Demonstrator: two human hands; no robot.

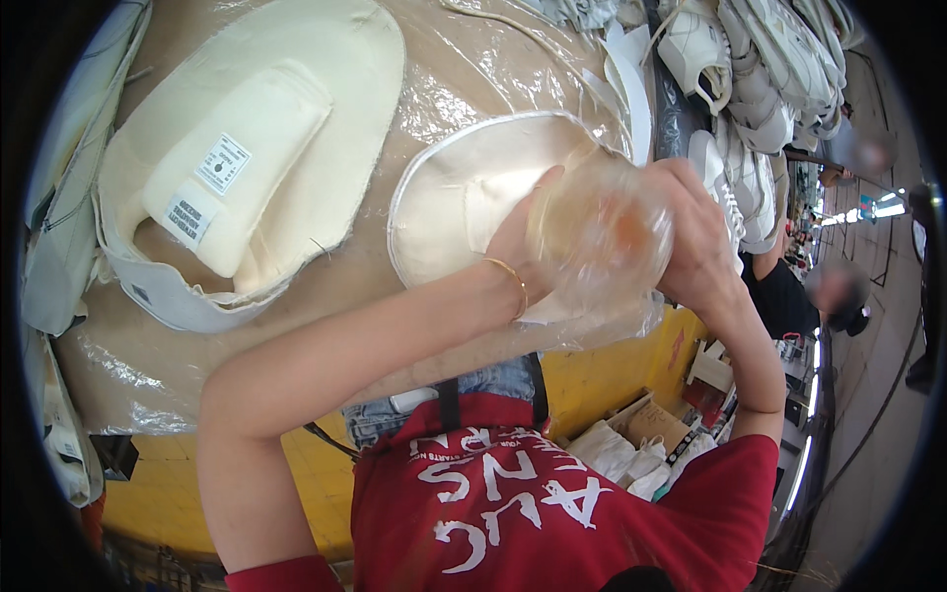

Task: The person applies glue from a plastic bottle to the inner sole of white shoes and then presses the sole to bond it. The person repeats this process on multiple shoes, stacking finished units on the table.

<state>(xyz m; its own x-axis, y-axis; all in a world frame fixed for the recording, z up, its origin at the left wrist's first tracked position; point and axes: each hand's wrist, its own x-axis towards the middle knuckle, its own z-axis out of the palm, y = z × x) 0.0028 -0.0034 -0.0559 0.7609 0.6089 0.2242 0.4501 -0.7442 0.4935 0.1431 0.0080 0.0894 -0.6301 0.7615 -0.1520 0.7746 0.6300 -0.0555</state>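
Close to the camera I hold a clear plastic bottle, blurred, with an orange-amber patch showing through it. My left hand, with a thin gold bracelet at its wrist, is at the bottle's left side, its fingers mostly hidden behind it. My right hand curls round the right side with bent fingers. Under the bottle lies a cream fabric shoe upper with a white edge. To the left is a bigger cream shoe upper with a padded tongue that bears white labels.
Brown plastic-covered table carries the uppers. More pale uppers line the left edge. White shoes are piled at the upper right. Boxes and bags sit below the table, on the right. Other people are at the far right.
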